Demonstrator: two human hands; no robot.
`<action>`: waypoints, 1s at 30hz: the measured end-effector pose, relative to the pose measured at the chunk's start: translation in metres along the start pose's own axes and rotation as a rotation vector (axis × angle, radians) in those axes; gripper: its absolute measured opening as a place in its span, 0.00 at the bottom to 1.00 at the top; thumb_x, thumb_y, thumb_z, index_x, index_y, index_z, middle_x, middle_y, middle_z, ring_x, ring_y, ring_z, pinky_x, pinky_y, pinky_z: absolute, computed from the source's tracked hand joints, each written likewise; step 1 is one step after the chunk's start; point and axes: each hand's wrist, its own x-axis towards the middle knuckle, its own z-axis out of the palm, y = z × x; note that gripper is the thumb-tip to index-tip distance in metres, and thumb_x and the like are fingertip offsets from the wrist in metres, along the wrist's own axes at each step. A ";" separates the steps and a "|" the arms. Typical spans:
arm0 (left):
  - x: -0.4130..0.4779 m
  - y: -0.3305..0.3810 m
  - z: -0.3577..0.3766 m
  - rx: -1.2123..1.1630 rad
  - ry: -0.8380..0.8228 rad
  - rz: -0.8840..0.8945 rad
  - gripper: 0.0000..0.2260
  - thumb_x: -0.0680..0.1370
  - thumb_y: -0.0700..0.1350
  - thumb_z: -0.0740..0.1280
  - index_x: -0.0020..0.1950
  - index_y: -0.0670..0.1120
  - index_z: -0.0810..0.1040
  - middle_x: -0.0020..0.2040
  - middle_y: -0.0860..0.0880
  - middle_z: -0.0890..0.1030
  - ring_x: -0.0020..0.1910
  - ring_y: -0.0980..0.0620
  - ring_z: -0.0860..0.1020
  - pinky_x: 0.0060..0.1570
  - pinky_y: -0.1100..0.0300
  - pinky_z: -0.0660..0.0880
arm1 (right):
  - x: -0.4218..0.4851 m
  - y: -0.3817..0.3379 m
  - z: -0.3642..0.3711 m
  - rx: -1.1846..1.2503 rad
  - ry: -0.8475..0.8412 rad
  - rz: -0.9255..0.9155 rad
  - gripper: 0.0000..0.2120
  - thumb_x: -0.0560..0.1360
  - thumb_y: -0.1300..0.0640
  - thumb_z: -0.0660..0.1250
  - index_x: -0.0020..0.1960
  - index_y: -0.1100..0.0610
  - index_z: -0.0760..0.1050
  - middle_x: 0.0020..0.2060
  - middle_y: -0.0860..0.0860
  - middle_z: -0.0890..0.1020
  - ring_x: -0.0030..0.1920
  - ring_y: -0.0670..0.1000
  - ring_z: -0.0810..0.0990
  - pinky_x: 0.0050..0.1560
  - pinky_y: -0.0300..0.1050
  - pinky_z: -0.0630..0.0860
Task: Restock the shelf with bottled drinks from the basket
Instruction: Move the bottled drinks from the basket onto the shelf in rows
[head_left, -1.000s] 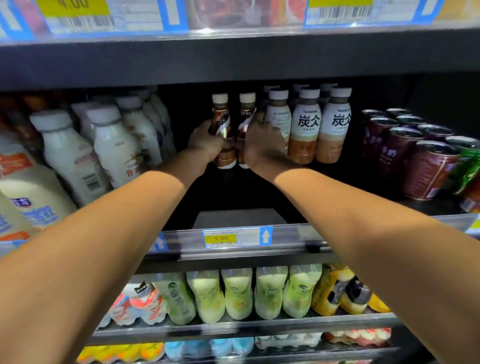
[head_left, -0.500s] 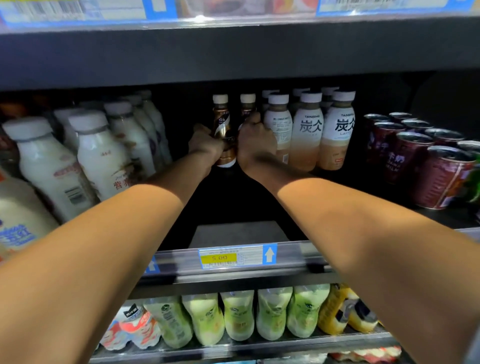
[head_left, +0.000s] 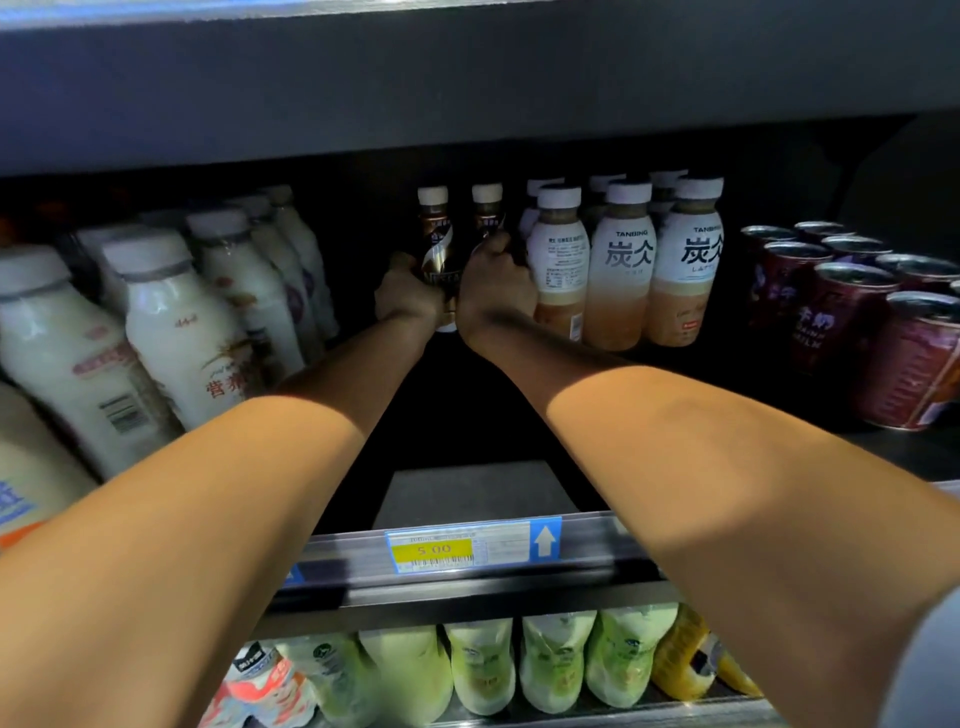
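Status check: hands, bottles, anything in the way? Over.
Left hand grips left dark bottle; right hand grips right dark bottle. Both upright, deep in shelf. Tanbing bottles crowd the right hand.

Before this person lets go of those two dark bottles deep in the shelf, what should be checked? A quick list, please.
1. The left hand grips the left dark brown white-capped bottle: ok.
2. The right hand grips the right dark brown white-capped bottle: ok.
3. Both bottles stand roughly upright: ok.
4. Bottle bases resting on the dark shelf floor: cannot tell, the hands hide them.
5. Neighbouring beige white-labelled latte bottles upright: ok.
6. Bare shelf floor in front for drawing the arms back: ok.
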 end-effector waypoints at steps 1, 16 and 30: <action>0.001 0.000 0.001 0.001 0.001 0.004 0.18 0.77 0.46 0.69 0.66 0.44 0.73 0.63 0.44 0.79 0.62 0.44 0.77 0.50 0.62 0.69 | 0.001 0.000 0.001 0.010 -0.006 0.005 0.15 0.83 0.59 0.53 0.68 0.63 0.62 0.63 0.60 0.79 0.62 0.60 0.79 0.56 0.51 0.75; -0.006 0.008 -0.008 0.076 -0.054 -0.020 0.19 0.77 0.40 0.66 0.68 0.42 0.73 0.64 0.41 0.78 0.63 0.42 0.77 0.49 0.63 0.70 | -0.010 0.004 0.011 0.093 -0.046 0.010 0.37 0.82 0.54 0.58 0.79 0.64 0.38 0.67 0.62 0.76 0.62 0.63 0.78 0.58 0.53 0.74; -0.125 0.046 -0.069 0.799 -0.259 0.593 0.13 0.79 0.50 0.60 0.58 0.50 0.80 0.57 0.39 0.81 0.56 0.36 0.79 0.46 0.53 0.72 | -0.114 0.031 -0.111 -0.448 -0.134 -0.232 0.13 0.78 0.58 0.62 0.57 0.60 0.81 0.55 0.60 0.82 0.56 0.62 0.80 0.52 0.52 0.75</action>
